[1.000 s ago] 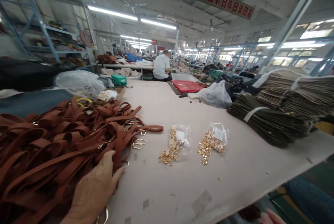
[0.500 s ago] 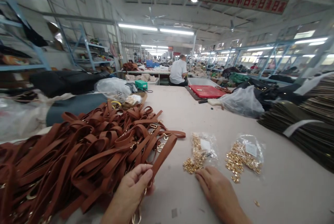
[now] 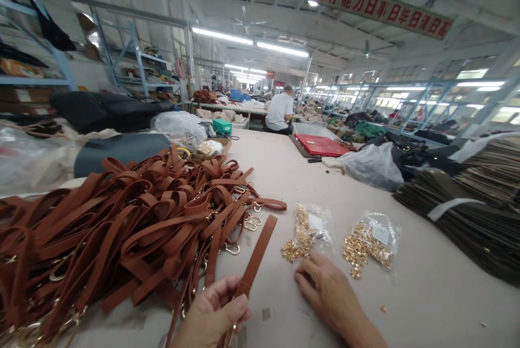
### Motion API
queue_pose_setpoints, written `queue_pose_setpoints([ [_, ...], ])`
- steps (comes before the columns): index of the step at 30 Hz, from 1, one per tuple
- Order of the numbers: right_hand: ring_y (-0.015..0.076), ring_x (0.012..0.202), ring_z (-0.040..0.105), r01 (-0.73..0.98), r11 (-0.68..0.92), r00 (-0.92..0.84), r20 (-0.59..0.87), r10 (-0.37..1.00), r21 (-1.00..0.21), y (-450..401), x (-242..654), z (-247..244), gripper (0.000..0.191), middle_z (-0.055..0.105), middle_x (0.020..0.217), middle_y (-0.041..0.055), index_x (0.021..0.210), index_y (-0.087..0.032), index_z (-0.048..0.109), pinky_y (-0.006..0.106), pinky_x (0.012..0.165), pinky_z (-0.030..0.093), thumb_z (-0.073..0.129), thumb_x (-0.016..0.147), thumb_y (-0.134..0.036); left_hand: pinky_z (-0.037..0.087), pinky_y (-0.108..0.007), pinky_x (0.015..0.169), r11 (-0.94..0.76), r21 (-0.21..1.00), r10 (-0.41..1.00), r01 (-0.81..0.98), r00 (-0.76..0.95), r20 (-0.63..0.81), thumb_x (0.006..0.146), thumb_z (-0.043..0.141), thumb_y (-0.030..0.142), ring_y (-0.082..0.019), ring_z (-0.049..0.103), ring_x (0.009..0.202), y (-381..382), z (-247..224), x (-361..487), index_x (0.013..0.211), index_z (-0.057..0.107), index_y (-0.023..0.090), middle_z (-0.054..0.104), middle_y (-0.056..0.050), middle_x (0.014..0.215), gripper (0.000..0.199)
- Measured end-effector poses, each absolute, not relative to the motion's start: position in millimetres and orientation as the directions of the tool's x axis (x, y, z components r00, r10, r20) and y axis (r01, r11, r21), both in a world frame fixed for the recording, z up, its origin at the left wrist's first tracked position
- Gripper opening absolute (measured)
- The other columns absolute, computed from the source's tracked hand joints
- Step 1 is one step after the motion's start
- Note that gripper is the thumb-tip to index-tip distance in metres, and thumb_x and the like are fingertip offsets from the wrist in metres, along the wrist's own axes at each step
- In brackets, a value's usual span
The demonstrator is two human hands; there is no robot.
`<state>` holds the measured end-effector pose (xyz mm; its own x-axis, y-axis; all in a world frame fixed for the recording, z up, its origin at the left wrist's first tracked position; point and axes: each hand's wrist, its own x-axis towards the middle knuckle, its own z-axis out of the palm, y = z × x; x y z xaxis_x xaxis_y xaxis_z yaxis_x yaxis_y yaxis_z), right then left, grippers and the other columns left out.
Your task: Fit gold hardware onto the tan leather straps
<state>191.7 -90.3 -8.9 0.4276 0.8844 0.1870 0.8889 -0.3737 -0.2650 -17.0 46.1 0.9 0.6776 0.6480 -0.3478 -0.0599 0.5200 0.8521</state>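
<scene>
My left hand (image 3: 215, 313) pinches a brown strap (image 3: 255, 256); my right hand (image 3: 329, 294) lies open, empty, at five o'clock of the gold rivets (image 3: 293, 249).

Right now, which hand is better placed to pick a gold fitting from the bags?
Right hand: it lies flat just short of the spilled gold fittings. The left hand is occupied gripping the brown strap.

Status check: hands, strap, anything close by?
Left hand pinching brown strap. Right hand flat on table, at gold hardware bag. Strap pile hard left.
</scene>
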Motion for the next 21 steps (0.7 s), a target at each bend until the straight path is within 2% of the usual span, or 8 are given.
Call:
queue_pose_setpoints([
  [3, 0.0215, 0.082, 0.059, 0.906, -0.354, 0.399, 0.194, 0.896, -0.23, -94, 183, -10, 0.015, 0.061, 0.084, 0.003, 0.075, -0.02, 0.06, 0.034, 0.073, 0.046, 0.059, 0.09, -0.019, 0.042, -0.014, 0.043, 0.565, 0.823, 0.613, -0.049, 0.694, -0.379, 0.053, 0.092, 0.041, -0.009, 0.061, 0.052, 40, -2, -16, 0.089, 0.066, 0.015, 0.069, -0.002, 0.073, 0.051],
  [7, 0.0214, 0.082, 0.058, 0.925, -0.296, 0.354, 0.255, 0.9, -0.24, -101, 178, -21, 0.015, 0.061, 0.083, 0.0028, 0.077, -0.02, 0.059, 0.034, 0.073, 0.045, 0.059, 0.093, -0.022, 0.04, -0.014, 0.041, 0.58, 0.814, 0.576, -0.044, 0.728, -0.372, 0.059, 0.089, 0.041, -0.01, 0.062, 0.052, 34, -6, -16, 0.094, 0.064, 0.015, 0.072, -0.005, 0.077, 0.051],
  [11, 0.0212, 0.081, 0.055, 0.947, -0.2, 0.278, 0.333, 0.901, -0.25, -107, 180, -31, 0.013, 0.062, 0.083, 0.0026, 0.082, -0.02, 0.058, 0.034, 0.075, 0.043, 0.055, 0.094, -0.018, 0.044, -0.016, 0.046, 0.616, 0.787, 0.561, -0.04, 0.724, -0.402, 0.06, 0.089, 0.039, -0.012, 0.065, 0.057, 32, -11, -19, 0.094, 0.065, 0.014, 0.074, -0.008, 0.081, 0.048],
  [15, 0.0219, 0.081, 0.054, 0.948, -0.182, 0.267, 0.336, 0.903, -0.262, -107, 179, -32, 0.013, 0.061, 0.084, 0.0031, 0.085, -0.02, 0.058, 0.035, 0.075, 0.041, 0.051, 0.095, -0.016, 0.05, -0.021, 0.057, 0.632, 0.772, 0.554, -0.06, 0.731, -0.397, 0.058, 0.09, 0.037, -0.016, 0.069, 0.068, 30, -17, -20, 0.098, 0.066, 0.014, 0.076, -0.011, 0.087, 0.051],
  [21, 0.0233, 0.075, 0.05, 0.968, -0.174, 0.237, 0.432, 0.87, -0.181, -101, 171, -39, 0.018, 0.058, 0.079, 0.0049, 0.081, -0.019, 0.052, 0.035, 0.069, 0.036, 0.045, 0.095, -0.013, 0.053, -0.023, 0.061, 0.619, 0.784, 0.549, -0.045, 0.739, -0.391, 0.057, 0.089, 0.038, -0.022, 0.072, 0.081, 23, -23, -14, 0.104, 0.066, 0.016, 0.075, -0.012, 0.1, 0.056],
])
